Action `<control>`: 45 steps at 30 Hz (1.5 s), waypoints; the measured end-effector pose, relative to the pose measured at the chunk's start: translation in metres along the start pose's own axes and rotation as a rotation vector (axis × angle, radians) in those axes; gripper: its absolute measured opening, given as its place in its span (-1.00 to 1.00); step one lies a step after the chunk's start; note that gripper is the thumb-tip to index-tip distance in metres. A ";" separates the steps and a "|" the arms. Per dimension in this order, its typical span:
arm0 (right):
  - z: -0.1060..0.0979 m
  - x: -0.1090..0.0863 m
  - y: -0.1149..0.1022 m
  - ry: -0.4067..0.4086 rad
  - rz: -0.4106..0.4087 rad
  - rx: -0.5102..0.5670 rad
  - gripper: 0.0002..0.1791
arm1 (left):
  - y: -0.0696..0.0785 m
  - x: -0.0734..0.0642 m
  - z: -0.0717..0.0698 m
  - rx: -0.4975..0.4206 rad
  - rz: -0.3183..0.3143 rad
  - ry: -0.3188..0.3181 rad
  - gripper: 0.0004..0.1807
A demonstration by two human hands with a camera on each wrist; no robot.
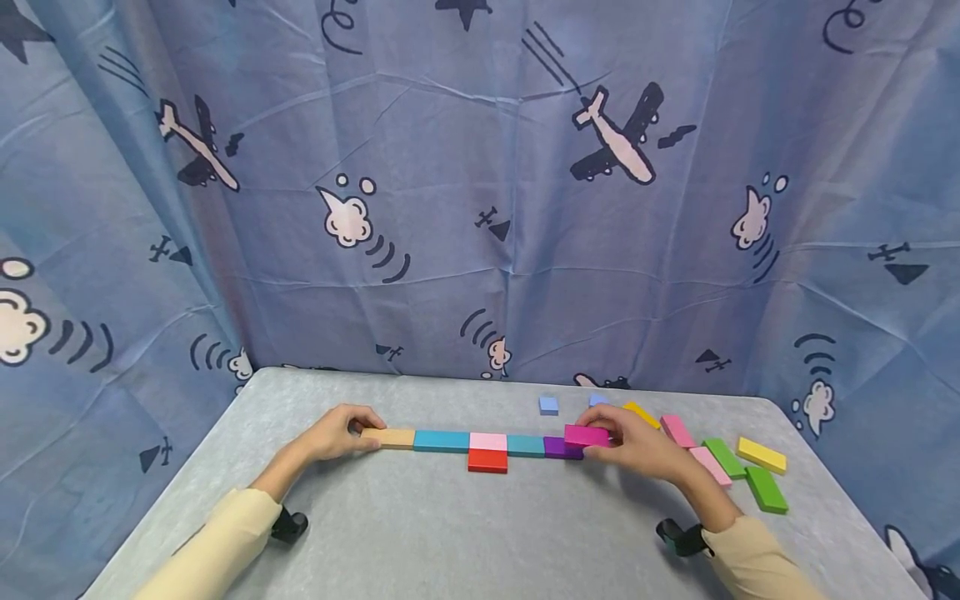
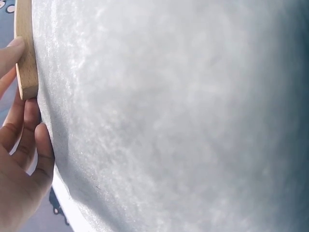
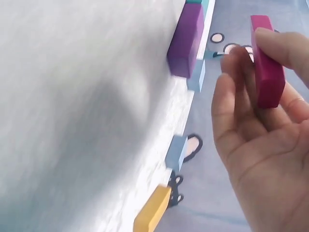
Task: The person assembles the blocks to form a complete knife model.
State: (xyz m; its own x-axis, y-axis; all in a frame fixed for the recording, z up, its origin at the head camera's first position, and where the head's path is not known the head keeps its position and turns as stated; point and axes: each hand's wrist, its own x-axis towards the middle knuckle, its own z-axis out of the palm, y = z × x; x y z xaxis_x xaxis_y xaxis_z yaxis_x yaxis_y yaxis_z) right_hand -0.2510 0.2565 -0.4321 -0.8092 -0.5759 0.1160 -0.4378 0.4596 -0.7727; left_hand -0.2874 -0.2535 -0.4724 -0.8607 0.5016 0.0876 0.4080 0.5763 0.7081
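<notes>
A row of blocks runs across the middle of the table. My left hand [image 1: 333,432] pinches the natural-wood block [image 1: 396,437] at its left end, thumb on the near side. Rightward from it lie a long teal block [image 1: 441,442], a pale pink block [image 1: 488,442], a shorter teal block [image 1: 525,447] and a purple block [image 1: 553,447]. Against the pale pink one's near side sits a red block [image 1: 487,461]. Held between thumb and fingers of my right hand [image 1: 641,442], a magenta block [image 3: 268,65] is raised off the table and overlaps the purple block's right end in the head view.
Two small light blue blocks [image 1: 548,406] lie behind the row, near the table's back edge. Loose yellow [image 1: 761,455], pink [image 1: 677,431] and green [image 1: 767,489] blocks are scattered at the right, beyond and beside my right forearm. A patterned blue curtain [image 1: 450,208] hangs behind the grey table [image 1: 420,542].
</notes>
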 end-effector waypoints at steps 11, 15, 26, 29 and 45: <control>0.022 0.029 -0.009 0.094 -0.006 -0.135 -0.64 | 0.001 -0.001 0.000 0.000 -0.004 0.009 -0.81; 0.031 0.039 -0.012 0.077 -0.042 -0.091 -0.64 | 0.002 -0.001 0.000 0.002 -0.008 0.011 -0.81; 0.056 0.067 -0.023 0.004 -0.083 -0.034 -0.72 | 0.003 -0.002 0.001 0.002 -0.011 0.013 -0.81; 0.064 0.074 -0.028 -0.002 -0.077 -0.036 -0.73 | 0.003 -0.002 0.001 0.002 -0.001 0.013 -0.81; 0.099 0.099 -0.038 -0.018 -0.085 0.070 -0.73 | 0.004 0.000 0.001 -0.006 0.010 0.011 -0.81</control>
State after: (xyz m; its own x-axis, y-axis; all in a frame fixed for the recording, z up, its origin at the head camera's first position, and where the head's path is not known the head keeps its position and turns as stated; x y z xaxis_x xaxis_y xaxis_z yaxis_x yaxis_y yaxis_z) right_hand -0.2761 0.1151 -0.4532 -0.7626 -0.6235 0.1723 -0.4760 0.3604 -0.8022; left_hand -0.2852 -0.2507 -0.4701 -0.8599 0.5001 0.1021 0.4145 0.5675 0.7115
